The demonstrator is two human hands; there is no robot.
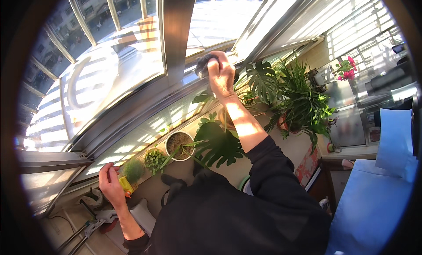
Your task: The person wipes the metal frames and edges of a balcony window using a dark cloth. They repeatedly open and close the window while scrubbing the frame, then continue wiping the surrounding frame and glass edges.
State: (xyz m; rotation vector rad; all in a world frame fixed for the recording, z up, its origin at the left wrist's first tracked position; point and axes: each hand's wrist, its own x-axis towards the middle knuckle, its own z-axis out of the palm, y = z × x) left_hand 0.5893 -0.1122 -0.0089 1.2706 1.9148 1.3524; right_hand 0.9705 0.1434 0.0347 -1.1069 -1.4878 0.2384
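My right hand [221,75] grips a dark grey cloth [205,66] and presses it on the metal window track [191,77], near the lower end of an upright metal window frame [178,34]. My left hand [112,185] is raised at the lower left, beside a yellow plastic container [126,186] and a small feathery green plant [133,170]. Its fingers are bent; whether they hold anything is hard to tell. The window sill's long metal rail [132,123] runs between the two hands. Sunlight falls across my right forearm.
A white pot of soil [180,146], a leafy potted plant [155,161] and a large monstera leaf [219,144] stand below the window. Long-leaved plants [296,96] crowd the right side. Metal bars [82,17] are outside. A blue-covered surface [369,202] lies lower right.
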